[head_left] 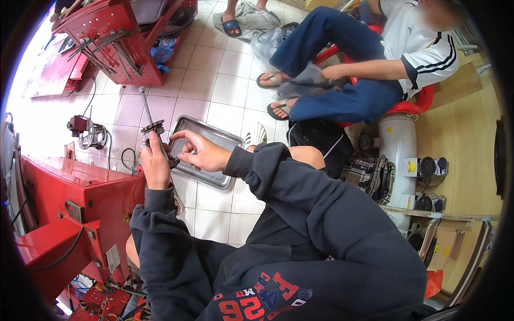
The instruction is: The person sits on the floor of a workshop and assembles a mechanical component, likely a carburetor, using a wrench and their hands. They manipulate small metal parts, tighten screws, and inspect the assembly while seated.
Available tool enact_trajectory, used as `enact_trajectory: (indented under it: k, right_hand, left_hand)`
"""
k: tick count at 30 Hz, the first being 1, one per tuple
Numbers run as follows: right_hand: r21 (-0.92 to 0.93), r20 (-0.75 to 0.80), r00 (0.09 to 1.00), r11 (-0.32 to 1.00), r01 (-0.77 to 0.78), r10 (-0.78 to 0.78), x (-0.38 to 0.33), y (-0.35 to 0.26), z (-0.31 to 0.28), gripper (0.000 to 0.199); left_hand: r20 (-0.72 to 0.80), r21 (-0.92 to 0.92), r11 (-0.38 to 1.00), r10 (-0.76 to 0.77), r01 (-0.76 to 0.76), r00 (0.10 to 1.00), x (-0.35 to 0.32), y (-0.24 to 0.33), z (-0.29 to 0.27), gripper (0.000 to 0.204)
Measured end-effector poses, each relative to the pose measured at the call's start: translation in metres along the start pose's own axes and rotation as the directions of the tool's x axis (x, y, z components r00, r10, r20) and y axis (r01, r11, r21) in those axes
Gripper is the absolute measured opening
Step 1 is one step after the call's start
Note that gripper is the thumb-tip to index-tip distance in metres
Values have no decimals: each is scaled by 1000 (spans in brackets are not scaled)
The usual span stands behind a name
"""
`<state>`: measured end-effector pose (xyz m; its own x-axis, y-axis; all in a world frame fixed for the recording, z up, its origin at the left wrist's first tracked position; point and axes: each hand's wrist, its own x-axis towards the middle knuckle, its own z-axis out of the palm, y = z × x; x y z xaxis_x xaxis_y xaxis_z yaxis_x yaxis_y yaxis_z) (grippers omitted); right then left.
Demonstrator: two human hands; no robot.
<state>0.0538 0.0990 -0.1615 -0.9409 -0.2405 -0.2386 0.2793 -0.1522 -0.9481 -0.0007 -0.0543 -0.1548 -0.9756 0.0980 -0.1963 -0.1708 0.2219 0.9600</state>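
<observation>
My left hand (154, 165) is wrapped round a dark metal part with a long thin shaft (145, 107) that points away from me. Dark, toothed-looking pieces sit on the part just above and beside my fingers; its exact kind is too small to make out. Close on its right is my right hand (206, 154), index finger stretched toward the part and the other fingers loosely bent. I see nothing clearly held in the right hand. Below both hands a rectangular metal tray (231, 138) lies on the tiled floor (214, 223).
A red metal cabinet (75, 184) stands at my left. Farther off is a red perforated rack (101, 32) with rods hung on it. A small machine with a chain wheel (90, 134) rests on the floor. A seated person (369, 69) holds a clear plastic bag (308, 80).
</observation>
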Motion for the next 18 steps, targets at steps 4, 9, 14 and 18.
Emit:
enact_trajectory:
  k: [4, 9, 14, 18]
  right_hand:
    - [-156, -70, 968, 961, 229, -242, 1, 6, -3, 42]
    - [-395, 21, 871, 797, 457, -490, -6, -10, 3, 37]
    - [-415, 62, 811, 724, 550, -581, -9, -27, 6, 24]
    - [-487, -46, 940, 829, 275, -339, -8, -16, 2, 19]
  left_hand:
    - [12, -31, 999, -12, 12, 1000, 4, 0, 1, 61]
    - [15, -176, 982, -69, 70, 998, 11, -5, -5, 60]
    - [82, -246, 958, -131, 148, 988, 13, -9, -12, 61]
    - [62, -161, 977, -135, 143, 989, 10, -4, -9, 63]
